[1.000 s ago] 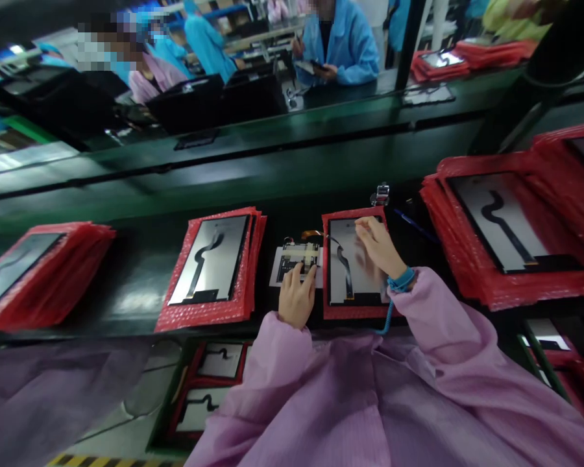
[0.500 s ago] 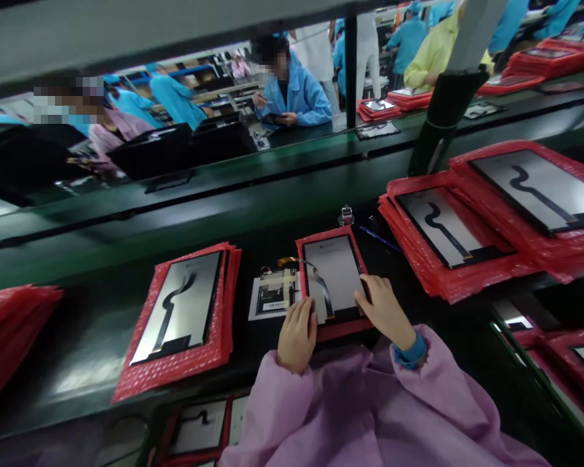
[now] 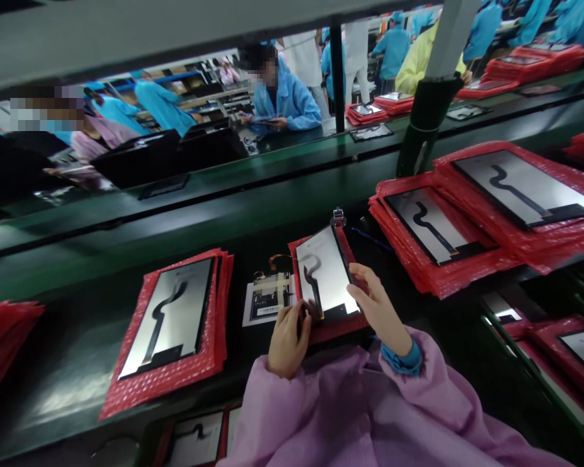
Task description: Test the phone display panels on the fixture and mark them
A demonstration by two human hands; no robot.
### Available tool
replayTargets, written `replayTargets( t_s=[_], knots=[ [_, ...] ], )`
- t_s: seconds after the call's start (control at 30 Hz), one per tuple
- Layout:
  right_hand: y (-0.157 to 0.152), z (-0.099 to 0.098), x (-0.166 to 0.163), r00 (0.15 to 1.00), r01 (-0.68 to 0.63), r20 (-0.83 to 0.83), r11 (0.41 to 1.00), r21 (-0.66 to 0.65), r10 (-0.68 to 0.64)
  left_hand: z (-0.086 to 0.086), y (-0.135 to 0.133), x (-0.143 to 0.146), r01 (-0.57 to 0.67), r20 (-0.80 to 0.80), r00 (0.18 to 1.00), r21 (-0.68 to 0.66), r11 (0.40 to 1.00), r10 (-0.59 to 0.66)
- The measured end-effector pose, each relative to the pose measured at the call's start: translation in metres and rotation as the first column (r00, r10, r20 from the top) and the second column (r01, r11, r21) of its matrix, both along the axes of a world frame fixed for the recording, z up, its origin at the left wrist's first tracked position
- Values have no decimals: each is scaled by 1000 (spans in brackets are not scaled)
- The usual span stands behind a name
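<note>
Board (image 3: 267, 298) is lying just left of the panel (image 3: 328, 272). Left hand (image 3: 285, 340) is pinching the panel's near-left corner. Right hand (image 3: 377, 308) is gripping its right edge, fingers closed. The panel is sitting tilted above the red wrap (image 3: 333, 329). Likely thin, light, stiff and fragile: hold by the edges, off the ribbon (image 3: 314, 280).

Dark bench (image 3: 78, 370), red-wrapped panel stacks (image 3: 172, 321)

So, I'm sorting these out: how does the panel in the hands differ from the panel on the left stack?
The held panel is raised and tilted above its red sheet; the left panel lies flat on a stack of red sheets. The left hand and right hand grip the held panel; nothing touches the left panel. Both are silvery rectangles with a black wavy ribbon.
</note>
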State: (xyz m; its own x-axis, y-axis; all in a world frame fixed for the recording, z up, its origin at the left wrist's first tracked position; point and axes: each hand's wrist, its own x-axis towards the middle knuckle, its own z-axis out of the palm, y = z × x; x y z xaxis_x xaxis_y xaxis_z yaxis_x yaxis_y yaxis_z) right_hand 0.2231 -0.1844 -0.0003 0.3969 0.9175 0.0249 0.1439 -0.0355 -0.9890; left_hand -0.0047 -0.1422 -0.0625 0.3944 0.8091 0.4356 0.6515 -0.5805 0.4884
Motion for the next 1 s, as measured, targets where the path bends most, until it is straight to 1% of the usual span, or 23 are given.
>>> replayTargets(
  t_s=[0.07, 0.13, 0.17, 0.2, 0.23, 0.27, 0.3, 0.33, 0.4, 0.5, 0.57, 0.63, 0.67, 0.77, 0.8, 0.83, 0.87, 0.93, 0.97, 1.0],
  knots=[
    [0, 18, -15, 999, -33, -17, 994, 100, 35, 14, 8, -3, 3, 53, 999, -119, 993, 3],
    [3, 34, -31, 996, -89, 28, 981, 174, 86, 32, 19, -1, -26, 181, 981, -203, 979, 64],
    [5, 41, -39, 991, -132, 56, 970, 205, 123, 41, 25, 3, -41, 281, 954, -223, 974, 104],
    [7, 46, -45, 982, -186, 75, 954, 234, 173, 50, 30, 7, -48, 401, 905, -236, 971, 142],
    [9, 48, -50, 969, -245, 81, 934, 260, 232, 59, 36, 12, -26, 517, 843, -237, 971, 148],
    [12, 48, -55, 955, -297, 72, 913, 280, 289, 66, 41, 17, 12, 598, 790, -236, 972, 135],
    [14, 46, -58, 942, -331, 52, 898, 289, 331, 71, 46, 22, 48, 638, 760, -248, 968, 126],
    [17, 41, -61, 935, -345, 25, 895, 284, 352, 75, 50, 25, 80, 648, 752, -277, 957, 125],
    [21, 26, -67, 937, -337, -16, 913, 229, 350, 80, 56, 28, 125, 656, 740, -351, 928, 149],
    [26, 1, -77, 947, -318, -7, 942, 107, 320, 81, 59, 23, 193, 715, 664, -445, 874, 217],
    [27, -10, -85, 953, -302, 20, 952, 43, 301, 79, 60, 18, 220, 742, 625, -467, 857, 243],
    [24, -13, -92, 951, -307, 38, 951, 19, 306, 76, 62, 13, 213, 731, 637, -471, 856, 244],
    [22, -12, -94, 943, -333, 40, 942, 36, 332, 75, 63, 11, 201, 715, 658, -470, 859, 237],
    [14, -5, -95, 907, -416, 16, 890, 185, 420, 74, 64, 8, 163, 646, 733, -472, 866, 214],
    [13, -4, -93, 907, -411, 6, 885, 220, 421, 74, 64, 8, 160, 637, 741, -475, 865, 213],
    [12, -5, -91, 917, -389, -3, 894, 222, 399, 75, 63, 7, 167, 647, 731, -480, 861, 219],
    [13, -8, -88, 931, -357, -3, 914, 194, 364, 77, 63, 6, 178, 671, 705, -484, 857, 232],
    [16, -19, -82, 956, -294, 38, 952, 86, 292, 80, 62, 3, 201, 729, 632, -480, 854, 261],
    [19, -25, -79, 960, -275, 62, 961, 34, 273, 81, 62, 1, 199, 748, 607, -471, 859, 270],
    [21, -30, -77, 961, -266, 77, 964, -5, 265, 82, 62, -2, 172, 751, 603, -452, 875, 269]
  ],
)
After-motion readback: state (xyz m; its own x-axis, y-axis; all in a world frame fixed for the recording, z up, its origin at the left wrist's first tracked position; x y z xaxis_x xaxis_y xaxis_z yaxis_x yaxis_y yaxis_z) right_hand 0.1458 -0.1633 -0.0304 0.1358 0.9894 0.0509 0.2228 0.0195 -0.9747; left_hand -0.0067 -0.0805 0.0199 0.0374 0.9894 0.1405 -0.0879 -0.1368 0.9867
